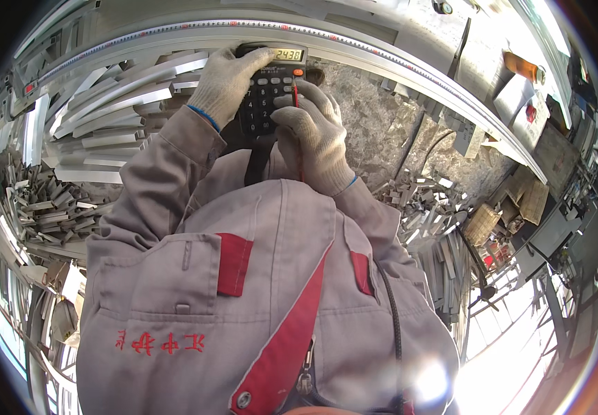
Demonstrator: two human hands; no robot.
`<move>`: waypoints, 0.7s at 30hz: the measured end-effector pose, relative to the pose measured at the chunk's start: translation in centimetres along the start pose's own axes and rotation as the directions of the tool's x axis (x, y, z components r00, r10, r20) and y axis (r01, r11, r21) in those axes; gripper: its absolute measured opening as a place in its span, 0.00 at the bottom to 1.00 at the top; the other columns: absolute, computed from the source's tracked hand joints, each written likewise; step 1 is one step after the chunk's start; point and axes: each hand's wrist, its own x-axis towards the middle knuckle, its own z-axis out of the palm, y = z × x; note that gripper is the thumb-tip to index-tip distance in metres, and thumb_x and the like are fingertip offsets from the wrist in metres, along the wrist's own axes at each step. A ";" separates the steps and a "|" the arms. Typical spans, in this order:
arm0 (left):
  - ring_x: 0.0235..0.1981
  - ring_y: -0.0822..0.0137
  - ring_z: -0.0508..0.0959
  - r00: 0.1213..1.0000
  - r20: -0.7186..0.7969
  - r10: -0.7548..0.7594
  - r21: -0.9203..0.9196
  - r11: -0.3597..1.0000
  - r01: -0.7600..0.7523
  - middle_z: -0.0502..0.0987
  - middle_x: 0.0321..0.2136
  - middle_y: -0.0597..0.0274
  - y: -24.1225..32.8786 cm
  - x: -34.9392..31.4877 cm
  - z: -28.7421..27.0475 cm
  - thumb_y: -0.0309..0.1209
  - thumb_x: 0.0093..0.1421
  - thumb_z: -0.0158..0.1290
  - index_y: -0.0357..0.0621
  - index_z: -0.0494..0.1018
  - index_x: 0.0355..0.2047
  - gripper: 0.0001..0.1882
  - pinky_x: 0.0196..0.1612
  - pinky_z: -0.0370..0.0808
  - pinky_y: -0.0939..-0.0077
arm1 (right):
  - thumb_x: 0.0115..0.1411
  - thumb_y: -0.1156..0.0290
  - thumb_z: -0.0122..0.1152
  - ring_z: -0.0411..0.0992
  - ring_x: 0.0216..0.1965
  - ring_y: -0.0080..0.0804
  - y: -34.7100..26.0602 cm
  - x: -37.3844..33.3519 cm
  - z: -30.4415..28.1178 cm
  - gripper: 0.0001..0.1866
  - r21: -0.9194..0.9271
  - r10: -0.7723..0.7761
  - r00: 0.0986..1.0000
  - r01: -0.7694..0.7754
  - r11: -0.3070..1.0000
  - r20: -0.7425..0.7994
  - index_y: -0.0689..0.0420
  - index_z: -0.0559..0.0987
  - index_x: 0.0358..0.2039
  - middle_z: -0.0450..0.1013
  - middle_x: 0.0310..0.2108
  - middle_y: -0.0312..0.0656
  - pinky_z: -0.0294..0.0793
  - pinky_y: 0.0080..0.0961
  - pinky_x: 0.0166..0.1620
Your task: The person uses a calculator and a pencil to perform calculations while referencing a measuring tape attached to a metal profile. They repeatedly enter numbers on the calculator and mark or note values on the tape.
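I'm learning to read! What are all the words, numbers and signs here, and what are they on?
I won't copy them out, but here's where they are:
Calculator screen: dark digits, readable.
Calculator label below it: small print.
Calculator keys: pale digits.
Jacket: red stitched characters.
Measuring strip: tiny marks, mostly too small to read.

Shows dark digits on the display (288, 55) of the black calculator (262, 97), pale lettering below, figures on its keys (264, 103). Bears red stitched characters (162, 342) on the grey jacket (282, 277), near left; numbered graduations along the far measuring tape (285, 28).
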 end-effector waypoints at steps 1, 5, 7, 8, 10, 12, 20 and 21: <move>0.35 0.71 0.86 1.000 -0.006 -0.004 0.002 1.000 0.004 0.87 0.38 0.59 0.0 0.1 0.0 0.34 0.71 0.65 0.32 0.84 0.50 0.16 0.39 0.85 0.75 | 0.52 0.75 0.75 0.77 0.63 0.54 -0.1 0.1 0.0 0.19 0.021 -0.008 1.000 0.009 1.000 -0.022 0.46 0.83 0.45 0.83 0.50 0.38 0.76 0.56 0.62; 0.34 0.70 0.87 0.997 -0.077 -0.028 0.024 0.999 0.030 0.87 0.39 0.57 -0.1 0.7 -0.1 0.34 0.70 0.66 0.31 0.84 0.50 0.16 0.38 0.85 0.75 | 0.53 0.74 0.75 0.77 0.62 0.53 -0.3 0.4 0.0 0.18 0.108 -0.046 0.998 0.049 0.993 -0.034 0.45 0.83 0.44 0.82 0.51 0.37 0.76 0.56 0.62; 0.34 0.70 0.87 0.995 -0.088 -0.042 0.015 0.999 0.043 0.88 0.39 0.57 -0.1 0.8 -0.2 0.33 0.70 0.65 0.31 0.83 0.50 0.16 0.38 0.85 0.75 | 0.53 0.73 0.75 0.77 0.62 0.52 -0.6 0.4 0.0 0.18 0.151 -0.071 0.997 0.070 0.986 -0.005 0.45 0.83 0.44 0.82 0.50 0.36 0.76 0.56 0.63; 0.34 0.70 0.87 0.997 -0.069 -0.046 -0.003 0.999 0.046 0.88 0.39 0.57 -0.1 1.1 -0.3 0.33 0.71 0.65 0.31 0.83 0.51 0.16 0.38 0.85 0.75 | 0.53 0.72 0.75 0.76 0.63 0.51 -0.7 0.5 0.3 0.18 0.171 -0.087 0.996 0.084 0.982 0.011 0.45 0.83 0.44 0.83 0.50 0.35 0.76 0.56 0.63; 0.35 0.70 0.87 0.998 -0.047 -0.043 -0.017 0.999 0.043 0.88 0.40 0.56 -0.2 1.4 -0.5 0.32 0.71 0.64 0.31 0.83 0.51 0.16 0.38 0.85 0.75 | 0.53 0.71 0.75 0.74 0.66 0.49 -1.1 0.6 0.8 0.18 0.139 -0.113 0.991 0.102 0.985 0.076 0.43 0.83 0.45 0.83 0.50 0.32 0.76 0.57 0.65; 0.35 0.69 0.87 0.998 -0.046 -0.040 -0.010 0.999 0.039 0.88 0.40 0.56 -0.4 1.6 -0.7 0.32 0.72 0.64 0.31 0.83 0.51 0.15 0.38 0.86 0.75 | 0.53 0.71 0.75 0.73 0.67 0.48 -1.1 0.6 1.0 0.18 0.100 -0.127 0.986 0.116 0.988 0.111 0.43 0.84 0.44 0.83 0.50 0.32 0.76 0.57 0.65; 0.34 0.68 0.89 0.987 -0.151 -0.059 -0.079 0.996 0.048 0.88 0.40 0.54 -1.2 2.1 -2.0 0.31 0.71 0.66 0.30 0.81 0.53 0.17 0.37 0.89 0.73 | 0.48 0.81 0.72 0.80 0.59 0.52 0.1 0.0 -0.1 0.20 0.059 -0.012 0.990 0.020 0.998 -0.137 0.47 0.83 0.41 0.85 0.46 0.37 0.80 0.52 0.58; 0.34 0.68 0.89 0.981 -0.187 -0.061 -0.038 0.998 0.055 0.88 0.41 0.54 -1.2 2.3 -2.2 0.31 0.70 0.66 0.29 0.80 0.53 0.17 0.37 0.89 0.73 | 0.49 0.83 0.71 0.81 0.57 0.53 0.3 -0.2 -0.2 0.18 0.042 0.036 0.984 -0.029 0.999 -0.174 0.48 0.82 0.39 0.85 0.43 0.38 0.81 0.48 0.57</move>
